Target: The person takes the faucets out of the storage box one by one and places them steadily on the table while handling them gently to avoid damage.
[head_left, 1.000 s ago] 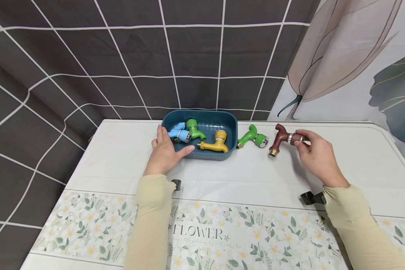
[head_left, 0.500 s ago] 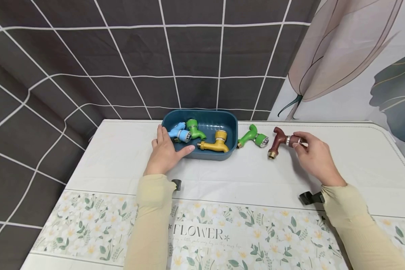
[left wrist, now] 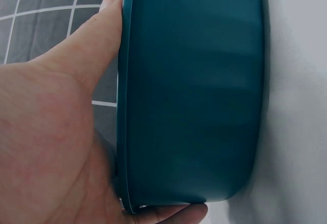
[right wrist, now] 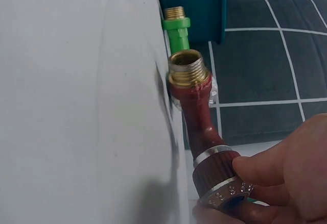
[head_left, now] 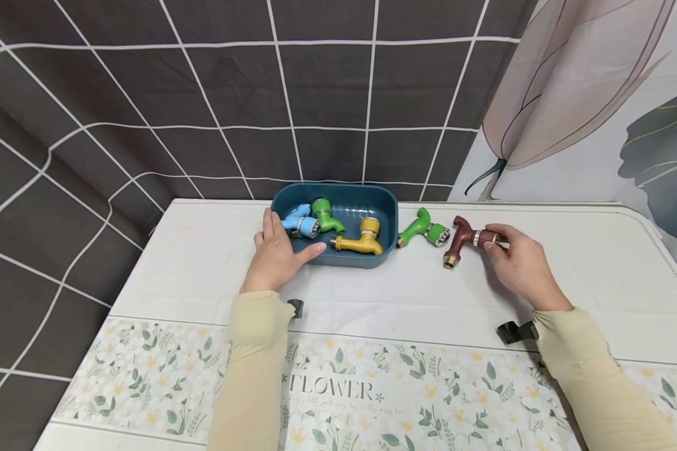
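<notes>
Your left hand [head_left: 274, 252] rests against the near-left corner of the teal tub [head_left: 387, 207] at the table's [head_left: 203, 263] far edge, fingers straight, thumb along its front wall. Inside lie a blue tap [head_left: 298, 222], a green tap [head_left: 324, 215] and a yellow tap [head_left: 360, 241]. A second green tap [head_left: 424, 228] lies just right of the tub. Your right hand [head_left: 518, 263] pinches the handle end of the brown tap [head_left: 464, 239], fingers curled round it, brass thread low over the table.
</notes>
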The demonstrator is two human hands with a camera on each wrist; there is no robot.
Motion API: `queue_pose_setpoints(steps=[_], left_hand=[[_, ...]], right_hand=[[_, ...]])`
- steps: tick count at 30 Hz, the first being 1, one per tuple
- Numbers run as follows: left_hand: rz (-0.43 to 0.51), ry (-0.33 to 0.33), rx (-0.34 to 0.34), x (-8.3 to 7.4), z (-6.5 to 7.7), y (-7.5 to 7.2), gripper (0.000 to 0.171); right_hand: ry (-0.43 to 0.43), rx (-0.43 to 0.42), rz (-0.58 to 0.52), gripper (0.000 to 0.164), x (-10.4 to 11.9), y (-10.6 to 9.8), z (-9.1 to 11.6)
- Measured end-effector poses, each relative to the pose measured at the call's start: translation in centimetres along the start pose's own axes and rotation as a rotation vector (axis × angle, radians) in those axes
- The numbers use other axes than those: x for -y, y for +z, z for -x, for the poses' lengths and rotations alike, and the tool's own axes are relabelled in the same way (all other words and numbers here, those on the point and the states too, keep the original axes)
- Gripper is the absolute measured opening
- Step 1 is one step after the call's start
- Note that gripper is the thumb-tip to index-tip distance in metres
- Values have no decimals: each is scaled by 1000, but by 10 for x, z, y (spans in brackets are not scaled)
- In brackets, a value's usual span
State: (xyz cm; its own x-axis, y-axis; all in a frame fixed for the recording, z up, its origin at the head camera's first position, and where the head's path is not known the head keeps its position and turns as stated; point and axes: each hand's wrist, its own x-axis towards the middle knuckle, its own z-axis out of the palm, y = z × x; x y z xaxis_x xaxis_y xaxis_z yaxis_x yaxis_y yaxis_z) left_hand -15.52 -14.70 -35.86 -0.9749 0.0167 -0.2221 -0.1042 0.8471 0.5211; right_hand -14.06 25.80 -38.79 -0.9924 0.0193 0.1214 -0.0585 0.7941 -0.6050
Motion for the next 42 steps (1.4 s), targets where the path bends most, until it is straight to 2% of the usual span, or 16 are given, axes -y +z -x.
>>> queue_pose_setpoints(steps=[13,42], left_hand=[[-10,6,-12,0,-2,0,120],[-5,1,-18,1,-1,1,122]], right_hand=[[29,14,-17,37,-2,5,0],[43,24,25,38,-5,7,-1]])
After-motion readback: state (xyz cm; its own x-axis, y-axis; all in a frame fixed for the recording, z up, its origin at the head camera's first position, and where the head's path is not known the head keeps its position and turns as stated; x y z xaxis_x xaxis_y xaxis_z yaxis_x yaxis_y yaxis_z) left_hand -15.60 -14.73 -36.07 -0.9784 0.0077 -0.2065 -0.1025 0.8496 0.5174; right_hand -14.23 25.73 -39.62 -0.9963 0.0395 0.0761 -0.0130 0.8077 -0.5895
